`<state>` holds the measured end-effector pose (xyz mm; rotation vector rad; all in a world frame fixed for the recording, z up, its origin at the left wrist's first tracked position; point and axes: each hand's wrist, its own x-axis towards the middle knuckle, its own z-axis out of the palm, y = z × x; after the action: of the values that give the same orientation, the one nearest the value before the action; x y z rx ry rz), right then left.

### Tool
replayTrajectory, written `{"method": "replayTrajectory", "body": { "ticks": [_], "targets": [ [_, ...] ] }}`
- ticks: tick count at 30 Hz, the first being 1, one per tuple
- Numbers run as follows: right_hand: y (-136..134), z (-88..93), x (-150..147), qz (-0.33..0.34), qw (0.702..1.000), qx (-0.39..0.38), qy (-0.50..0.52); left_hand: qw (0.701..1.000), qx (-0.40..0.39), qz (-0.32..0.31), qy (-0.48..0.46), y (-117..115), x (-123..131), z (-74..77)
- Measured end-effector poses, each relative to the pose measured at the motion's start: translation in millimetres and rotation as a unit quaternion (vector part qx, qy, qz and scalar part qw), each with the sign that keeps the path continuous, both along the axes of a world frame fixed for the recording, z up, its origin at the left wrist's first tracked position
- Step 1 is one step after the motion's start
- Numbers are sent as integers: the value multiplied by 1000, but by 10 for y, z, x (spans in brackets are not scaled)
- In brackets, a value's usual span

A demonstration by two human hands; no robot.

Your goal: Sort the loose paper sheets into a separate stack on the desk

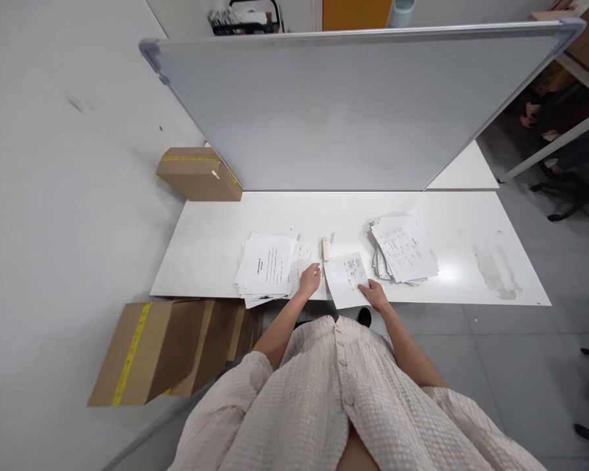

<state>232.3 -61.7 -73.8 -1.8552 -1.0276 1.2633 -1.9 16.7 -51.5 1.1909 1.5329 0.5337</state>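
Observation:
My right hand (373, 295) pinches the right edge of a white paper sheet (342, 288), which has print or writing near its upper right. The sheet is tilted and overhangs the table's front edge. My left hand (310, 280) is beside the sheet's left edge with its fingers curled; what they hold, if anything, is too small to make out. Just above the sheet lies a small cream-coloured oblong object (325, 249). Left of my left hand is a stack of printed papers (266, 265). To the right of my right hand sits another, uneven paper stack (405, 248).
A large whiteboard (304, 111) rises along the back of the white table (201, 248). One cardboard box (201, 180) stands at the table's back left; more boxes (142, 353) are below on the left. Office chair legs (569, 196) show at the right.

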Motion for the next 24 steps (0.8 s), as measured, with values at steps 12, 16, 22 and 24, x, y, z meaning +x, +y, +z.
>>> {"method": "replayTrajectory", "body": {
  "ticks": [12, 16, 22, 24],
  "targets": [
    [116, 64, -100, -2, 1000, -7, -12, 926, 108, -290, 216, 203, 13, 27],
    [103, 34, -104, -6, 1000, -15, -27, 910, 100, -309, 256, 201, 31, 14],
    [102, 22, -116, -2, 998, -25, -56, 912, 79, -301, 268, 164, 85, 58],
    [116, 64, -112, 5, 997, -25, -67, 908, 77, -305, 275, 167, 96, 84]
  ]
}}
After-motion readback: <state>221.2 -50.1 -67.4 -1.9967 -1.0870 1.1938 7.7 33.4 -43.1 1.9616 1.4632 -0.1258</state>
